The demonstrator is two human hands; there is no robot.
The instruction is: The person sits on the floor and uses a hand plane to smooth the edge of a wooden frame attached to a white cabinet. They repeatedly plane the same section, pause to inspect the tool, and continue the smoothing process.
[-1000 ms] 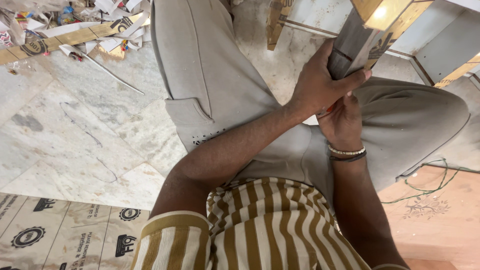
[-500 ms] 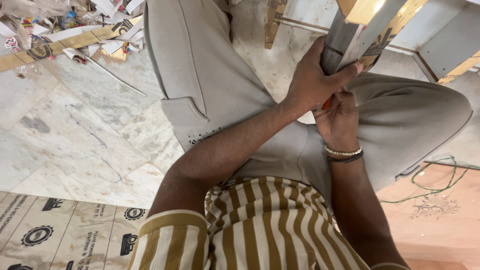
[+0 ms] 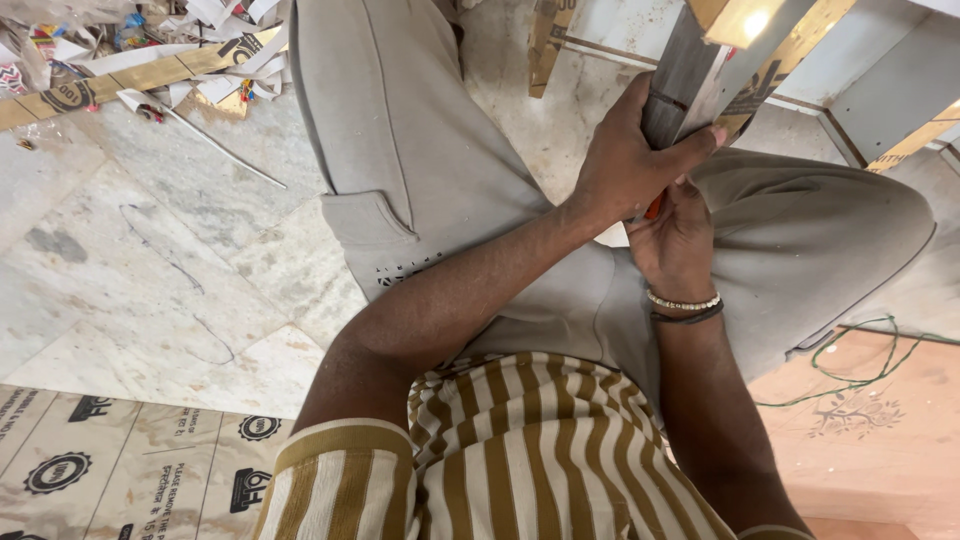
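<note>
Printed cardboard sheet [image 3: 120,470] lies bottom-left on the marble floor [image 3: 130,260]. Left hand [image 3: 625,165] clamps the grey laminated board [image 3: 700,75]; right hand [image 3: 675,240], below, pinches something orange.

Grey laminated wooden board [image 3: 690,75], tilted upright above lap, plywood edge showing

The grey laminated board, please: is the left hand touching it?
Touching. The head view shows the left hand wrapped around the grey laminated board, thumb across its face.
</note>
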